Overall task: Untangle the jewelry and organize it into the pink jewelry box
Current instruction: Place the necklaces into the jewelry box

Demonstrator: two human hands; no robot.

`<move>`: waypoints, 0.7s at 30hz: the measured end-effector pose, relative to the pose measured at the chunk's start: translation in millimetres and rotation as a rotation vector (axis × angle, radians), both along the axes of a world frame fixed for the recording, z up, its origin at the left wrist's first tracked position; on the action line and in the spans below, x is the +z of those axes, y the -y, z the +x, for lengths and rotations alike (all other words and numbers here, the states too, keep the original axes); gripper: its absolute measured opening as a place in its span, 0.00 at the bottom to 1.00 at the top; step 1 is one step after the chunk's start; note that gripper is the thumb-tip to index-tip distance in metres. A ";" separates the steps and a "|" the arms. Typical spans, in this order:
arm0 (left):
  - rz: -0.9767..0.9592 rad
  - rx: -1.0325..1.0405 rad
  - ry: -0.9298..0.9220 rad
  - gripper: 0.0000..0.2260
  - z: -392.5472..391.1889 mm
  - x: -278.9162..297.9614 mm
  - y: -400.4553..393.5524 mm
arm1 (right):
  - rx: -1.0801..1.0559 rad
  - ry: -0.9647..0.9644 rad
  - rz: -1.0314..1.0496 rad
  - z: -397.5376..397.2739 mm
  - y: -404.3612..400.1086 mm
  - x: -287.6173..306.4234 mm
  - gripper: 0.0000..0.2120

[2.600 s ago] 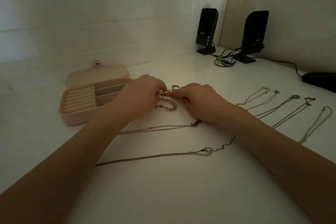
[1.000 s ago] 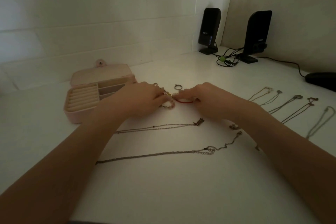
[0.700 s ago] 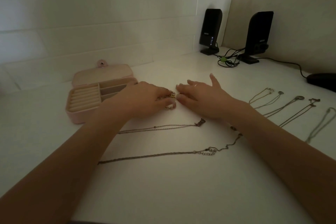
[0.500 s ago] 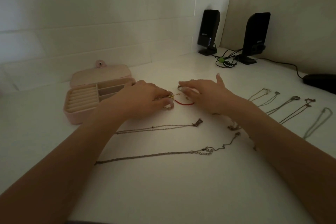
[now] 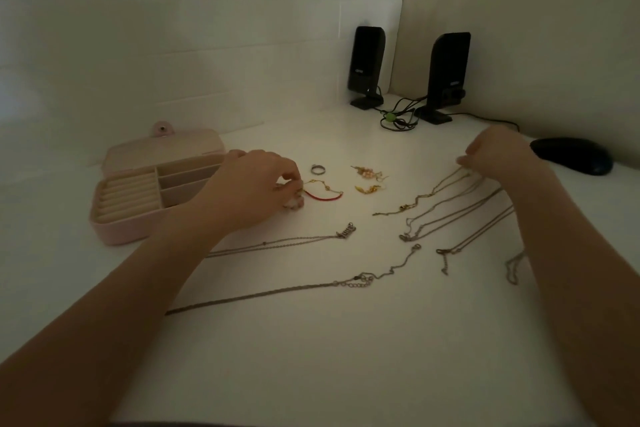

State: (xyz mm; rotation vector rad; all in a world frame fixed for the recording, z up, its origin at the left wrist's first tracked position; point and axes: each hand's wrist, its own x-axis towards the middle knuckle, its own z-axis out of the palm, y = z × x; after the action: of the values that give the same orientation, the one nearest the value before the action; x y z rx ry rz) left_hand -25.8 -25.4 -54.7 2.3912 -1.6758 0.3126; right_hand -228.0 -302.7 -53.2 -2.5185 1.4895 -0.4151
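The pink jewelry box [image 5: 114,230] stands open at the left, its lid laid back. My left hand [image 5: 249,189] rests beside it and pinches one end of a red and gold bracelet [image 5: 323,193] lying on the table. A silver ring [image 5: 317,169] and two gold earrings [image 5: 367,173] lie just beyond it. My right hand [image 5: 498,154] is at the far right, fingers curled, pinching the top ends of thin chain necklaces [image 5: 450,208] that fan out toward me. Two long necklaces [image 5: 277,244] lie stretched across the middle.
Two black speakers [image 5: 367,64] with a bundle of cables [image 5: 398,118] stand in the back corner. A black mouse [image 5: 571,154] lies right behind my right hand. A tiled wall runs along the back and a panel closes off the right side.
My right hand let go of the small pile in the middle and moved right to the necklaces' top ends. The ring, earrings and red bracelet now lie uncovered. My left hand stayed put.
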 end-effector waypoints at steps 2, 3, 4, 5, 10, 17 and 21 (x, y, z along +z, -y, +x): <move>-0.004 -0.010 0.009 0.12 1.3 -1.3 -0.4 | -0.051 -0.010 -0.009 2.2 3.1 -6.2 0.20; -0.007 -0.013 0.008 0.12 1.8 -2.0 -0.5 | -0.076 -0.016 -0.016 4.1 3.3 -8.4 0.18; -0.012 -0.014 0.007 0.11 1.8 -2.5 -0.4 | -0.096 -0.016 -0.029 6.3 2.8 -9.6 0.15; -0.019 -0.016 0.006 0.11 1.8 -3.1 0.0 | -0.110 -0.005 -0.043 8.5 2.5 -10.2 0.12; -0.059 -0.053 -0.013 0.10 2.9 -6.7 1.2 | -0.026 0.059 -0.055 13.9 -5.1 -10.0 0.07; -0.419 -0.109 -0.504 0.11 -10.3 -7.4 6.9 | 0.327 0.612 0.225 20.3 -57.7 29.6 0.10; -0.457 -0.215 -1.061 0.22 -38.3 -0.3 13.4 | 0.666 0.822 0.458 26.3 -115.2 62.9 0.09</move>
State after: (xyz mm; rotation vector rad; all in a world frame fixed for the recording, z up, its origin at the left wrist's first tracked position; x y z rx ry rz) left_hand -64.1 -38.9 -55.0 1.5298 -1.1353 -0.4845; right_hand -201.7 -187.5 9.7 -1.9219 0.3574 -0.7470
